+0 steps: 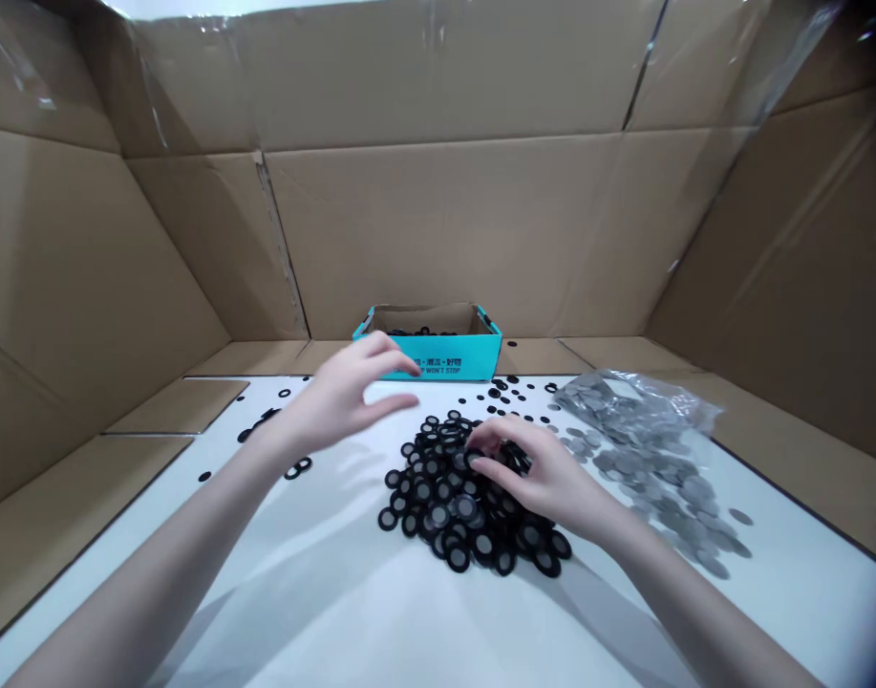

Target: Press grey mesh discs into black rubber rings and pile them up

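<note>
A heap of black-rimmed round discs (444,497) is piled near the centre of the white surface (194,583). Fingers of the right hand (544,473) are closed on several discs at the heap's top; the left hand (344,401) is held open beside it, nothing gripped.

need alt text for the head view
The right hand digs into a heap of black rings on a white table, the left hand open beside it. Grey metal discs spill from a clear plastic bag; a teal box stands behind.
</note>
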{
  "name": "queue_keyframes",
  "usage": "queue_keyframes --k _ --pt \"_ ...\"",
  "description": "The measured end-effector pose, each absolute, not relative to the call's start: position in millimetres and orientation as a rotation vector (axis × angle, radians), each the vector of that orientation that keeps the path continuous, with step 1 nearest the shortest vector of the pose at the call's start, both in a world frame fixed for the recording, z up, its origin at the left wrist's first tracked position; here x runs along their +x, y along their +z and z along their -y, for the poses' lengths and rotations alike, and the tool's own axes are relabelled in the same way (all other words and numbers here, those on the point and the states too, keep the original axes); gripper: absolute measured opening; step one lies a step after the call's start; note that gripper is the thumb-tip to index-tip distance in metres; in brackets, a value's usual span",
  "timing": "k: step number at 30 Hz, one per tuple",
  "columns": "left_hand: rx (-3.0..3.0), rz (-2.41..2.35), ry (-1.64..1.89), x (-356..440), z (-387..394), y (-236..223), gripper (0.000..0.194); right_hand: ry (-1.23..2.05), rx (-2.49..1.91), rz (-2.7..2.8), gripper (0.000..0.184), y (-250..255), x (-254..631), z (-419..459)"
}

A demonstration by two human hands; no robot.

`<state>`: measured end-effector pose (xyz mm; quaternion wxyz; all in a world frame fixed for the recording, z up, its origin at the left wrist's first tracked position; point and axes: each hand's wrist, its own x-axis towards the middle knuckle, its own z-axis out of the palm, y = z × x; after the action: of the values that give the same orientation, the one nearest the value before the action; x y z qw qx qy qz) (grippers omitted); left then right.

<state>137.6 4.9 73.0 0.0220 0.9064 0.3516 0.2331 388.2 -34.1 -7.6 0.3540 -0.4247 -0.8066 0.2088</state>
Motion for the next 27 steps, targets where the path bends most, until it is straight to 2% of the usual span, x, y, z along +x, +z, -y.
queue_keyframes --k 2,4,8,16,22,25,27 --pt "2.721 -1.576 0.452 116 -20 76 0.028 0.511 -1.183 2.11 0.009 -9 393 29" --pt "2.529 -1.908 -0.122 95 -37 72 0.032 0.48 -1.244 2.136 0.008 -13 396 25" --pt "2.273 -2.045 -0.435 66 -65 51 0.034 0.36 -1.282 2.175 0.01 -20 397 19" --pt "2.056 -1.98 -0.661 56 -84 26 0.031 0.286 -1.241 1.971 0.023 2 420 24" --pt "2.009 -1.917 -0.675 45 -88 24 0.027 0.209 -1.503 1.843 0.052 -12 476 38" --pt "2.005 -1.88 -0.66 42 -90 21 0.023 0.087 -1.677 1.808 0.033 -39 509 42" --pt "2.014 -1.86 -0.64 40 -91 19 0.021 -0.011 -1.82 1.838 0.032 -57 526 44"
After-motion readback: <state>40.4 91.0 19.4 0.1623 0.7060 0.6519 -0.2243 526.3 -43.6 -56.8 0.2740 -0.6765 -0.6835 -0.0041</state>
